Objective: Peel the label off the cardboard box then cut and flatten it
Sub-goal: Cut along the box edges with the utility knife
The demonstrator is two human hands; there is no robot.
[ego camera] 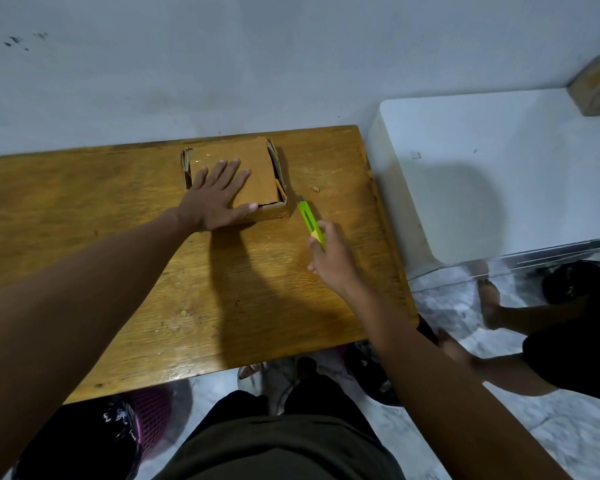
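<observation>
While the left hand (219,194) lies flat with straight, spread fingers on top of the cardboard box (234,180), pressing on its upper flap, the right hand (329,259) grips a green utility knife (310,223) with its fingers curled round the handle. The box sits toward the far edge of the wooden table (118,237), close to the pale wall (222,64), and its side walls show as thin cardboard edges on the left and right of the flap under the palm. The knife points away from the person, its tip near the box's front right corner but apart from it; whether a blade is out cannot be told. A small crumb of material (315,189) lies on the tabletop just right of the box, and another (184,312) lies nearer the person. To the right of the table stands a white surface (499,150) with another brown box (596,86) at its far corner, blurred. Below the table edge the person's dark clothing (274,441) shows, with a purple mesh basket (149,417) on the marble-patterned floor (568,438) at the left. At the right, another person's legs (499,368) and a bare foot rest on the floor.
</observation>
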